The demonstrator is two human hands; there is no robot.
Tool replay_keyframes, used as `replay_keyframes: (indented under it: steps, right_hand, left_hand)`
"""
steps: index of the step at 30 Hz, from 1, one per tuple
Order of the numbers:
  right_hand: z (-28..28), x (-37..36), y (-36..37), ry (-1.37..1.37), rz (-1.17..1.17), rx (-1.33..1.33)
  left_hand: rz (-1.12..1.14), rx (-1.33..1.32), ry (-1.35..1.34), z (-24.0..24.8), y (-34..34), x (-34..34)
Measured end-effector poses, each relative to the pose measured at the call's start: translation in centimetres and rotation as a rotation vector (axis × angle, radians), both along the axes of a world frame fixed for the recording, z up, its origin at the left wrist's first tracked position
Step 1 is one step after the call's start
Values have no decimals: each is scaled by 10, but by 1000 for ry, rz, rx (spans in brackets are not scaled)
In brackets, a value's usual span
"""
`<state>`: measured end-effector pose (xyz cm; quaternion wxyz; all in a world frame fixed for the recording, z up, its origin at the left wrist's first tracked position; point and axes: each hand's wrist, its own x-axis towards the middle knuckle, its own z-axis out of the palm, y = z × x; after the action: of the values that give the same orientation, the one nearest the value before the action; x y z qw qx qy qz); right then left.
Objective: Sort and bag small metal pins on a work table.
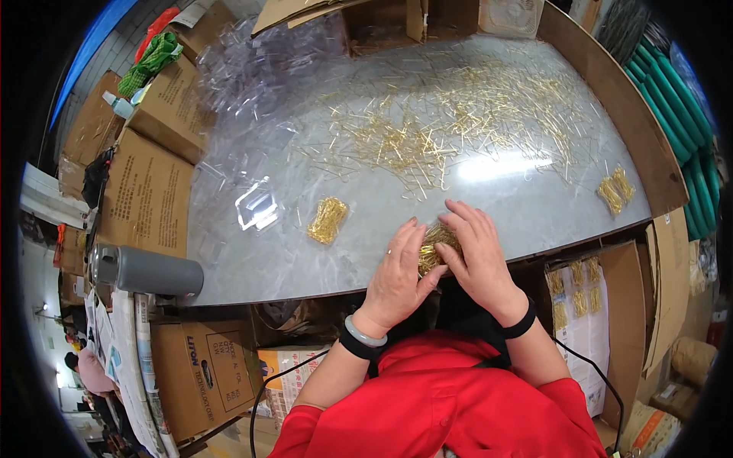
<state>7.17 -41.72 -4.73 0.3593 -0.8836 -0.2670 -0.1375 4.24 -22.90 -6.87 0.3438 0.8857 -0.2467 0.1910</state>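
At the table's front edge, my two hands close in on a bundle of gold wire hooks (pixel 437 243). My left hand (pixel 395 269) presses the bundle's left side with fingers together. From the other side, my right hand (pixel 482 256) curls over it, thumb across the near end. My palms hide part of the bundle. To the left lies another gold hook bundle (pixel 328 220), with nothing touching it. Beyond my hands, loose gold hooks (pixel 427 141) spread in a wide tangled heap. More small gold bundles (pixel 615 190) rest near the table's right edge.
Clear plastic pieces (pixel 259 91) pile up on the table's left side. Cardboard walls (pixel 149 195) border the left, and a brown board (pixel 611 107) borders the right. A grey bottle (pixel 156 271) lies at the front left corner. An open carton (pixel 584 320) below right holds more gold bundles.
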Motion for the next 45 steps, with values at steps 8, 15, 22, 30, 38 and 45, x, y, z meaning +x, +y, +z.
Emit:
replay_keyframes:
  steps: [8,15,22,30,38,45]
  right_hand:
    - [8,-8,10,-64,-84,53]
    - [7,-13,30,-70,-155,-49]
    - [-4,-14,22,-136,-101,-269]
    - [7,-23,26,-122,-82,-249]
    - [17,-21,17,-187,-172,-124]
    - [6,-7,3,-138,-263,-339]
  left_hand:
    - [-55,-133,85,10,4,-3]
    - [-32,-142,56,7,2,-3]
    - [-205,-131,137,14,13,0]
    - [-355,-384,308,8,26,7]
    - [-251,-462,296,7,23,2]
    - [-54,-198,186,12,8,0]
